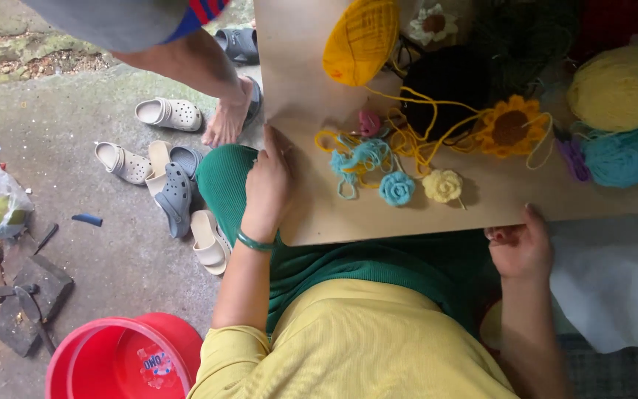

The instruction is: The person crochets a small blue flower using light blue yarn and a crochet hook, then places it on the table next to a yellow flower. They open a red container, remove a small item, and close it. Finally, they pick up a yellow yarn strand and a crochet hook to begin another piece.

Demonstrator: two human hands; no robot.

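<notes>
My left hand grips the left edge of a brown cardboard sheet that lies over my lap. My right hand holds the sheet's near edge from below, thumb on top. On the sheet lie a blue crochet rose, a pale yellow crochet rose, a crochet sunflower, a small pink piece and tangled yellow and blue yarn. Yarn balls sit farther back: orange-yellow, black, pale yellow and blue.
Another person's bare leg and foot stand at the sheet's left, among several clogs and sandals on the concrete floor. A red bucket sits at the lower left. A white cloth lies to my right.
</notes>
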